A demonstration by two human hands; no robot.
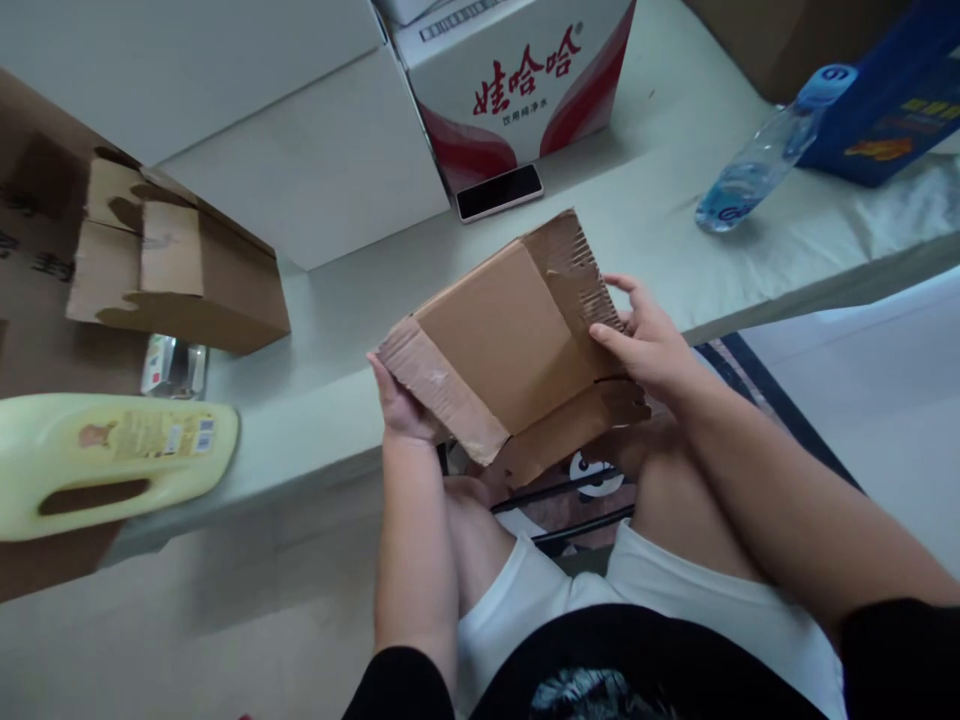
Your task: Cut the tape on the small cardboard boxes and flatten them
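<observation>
A brown cardboard box is held between my two hands above my lap, tilted, at the edge of the covered table. Torn, ridged flaps stick out at its left and right ends, and another flap hangs open toward me. At the left end, my left hand supports the box from the side and below, with part of its fingers hidden behind the cardboard. My right hand pinches the right flap, thumb on top and fingers around the far edge.
Behind the box, a black phone lies against a white and red carton. A water bottle leans by a blue box at right. Another cardboard box and a yellow jug are at left.
</observation>
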